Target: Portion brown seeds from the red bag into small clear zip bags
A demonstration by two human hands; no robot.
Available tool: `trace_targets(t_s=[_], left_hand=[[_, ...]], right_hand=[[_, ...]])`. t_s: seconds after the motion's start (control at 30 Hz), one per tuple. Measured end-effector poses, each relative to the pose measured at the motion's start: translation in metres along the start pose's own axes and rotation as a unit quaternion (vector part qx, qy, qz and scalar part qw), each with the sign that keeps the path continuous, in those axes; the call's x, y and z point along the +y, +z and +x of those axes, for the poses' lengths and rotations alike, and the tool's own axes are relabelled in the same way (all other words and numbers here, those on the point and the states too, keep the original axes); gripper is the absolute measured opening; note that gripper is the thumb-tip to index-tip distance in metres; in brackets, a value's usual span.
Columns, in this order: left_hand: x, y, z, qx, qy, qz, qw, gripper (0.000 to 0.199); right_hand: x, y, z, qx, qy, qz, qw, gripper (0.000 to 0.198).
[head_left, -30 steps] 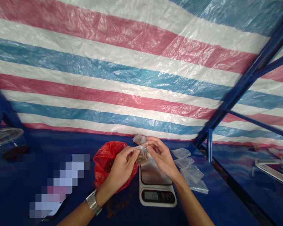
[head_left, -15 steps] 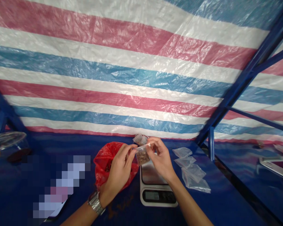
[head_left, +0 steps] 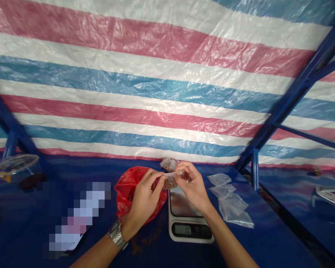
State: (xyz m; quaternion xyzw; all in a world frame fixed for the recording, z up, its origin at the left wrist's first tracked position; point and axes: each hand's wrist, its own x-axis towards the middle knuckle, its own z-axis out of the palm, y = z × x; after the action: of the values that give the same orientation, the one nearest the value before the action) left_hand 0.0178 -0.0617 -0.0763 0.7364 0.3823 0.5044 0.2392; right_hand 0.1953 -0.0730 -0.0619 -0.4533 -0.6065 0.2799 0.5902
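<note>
Between my two hands is a small clear zip bag [head_left: 171, 181] with brown bits inside, held above the digital scale [head_left: 184, 204]. My left hand [head_left: 146, 193], with a metal watch at the wrist, pinches the bag's top left corner. Fingers of my right hand [head_left: 192, 184] are closed on its top right end. Under and beside my left hand sits an open red plastic bag [head_left: 125, 190] with dark brown contents, partly hidden. Just behind my hands lies another small clear bag [head_left: 168, 163] with brown bits in it.
Several flat clear zip bags [head_left: 231, 201] lie overlapped right of the scale. A clear round tub [head_left: 16, 167] stands at the left, near a blurred-out pale object [head_left: 80, 219]. Blue metal bars [head_left: 279, 108] and a striped tarp [head_left: 145, 100] rise behind the blue table surface.
The held bag has tipped, so less of its front shows. Both hands still pinch its top edge. The whole view has shifted slightly, with things appearing a little further right.
</note>
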Motion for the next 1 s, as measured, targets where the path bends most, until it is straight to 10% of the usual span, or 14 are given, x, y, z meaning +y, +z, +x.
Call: trace_targets(t_s=[0.83,1.0], left_hand=[[0.001,-0.001,0.004,-0.057,-0.002,-0.119,0.991,0.023],[-0.002,-0.002,0.003,0.008,-0.022,-0.077,0.997,0.029]], right_hand=[[0.001,0.001,-0.003,-0.05,-0.034,-0.036,0.997,0.025],[0.004,-0.026,0.011,0.109,-0.037,-0.075,0.991,0.027]])
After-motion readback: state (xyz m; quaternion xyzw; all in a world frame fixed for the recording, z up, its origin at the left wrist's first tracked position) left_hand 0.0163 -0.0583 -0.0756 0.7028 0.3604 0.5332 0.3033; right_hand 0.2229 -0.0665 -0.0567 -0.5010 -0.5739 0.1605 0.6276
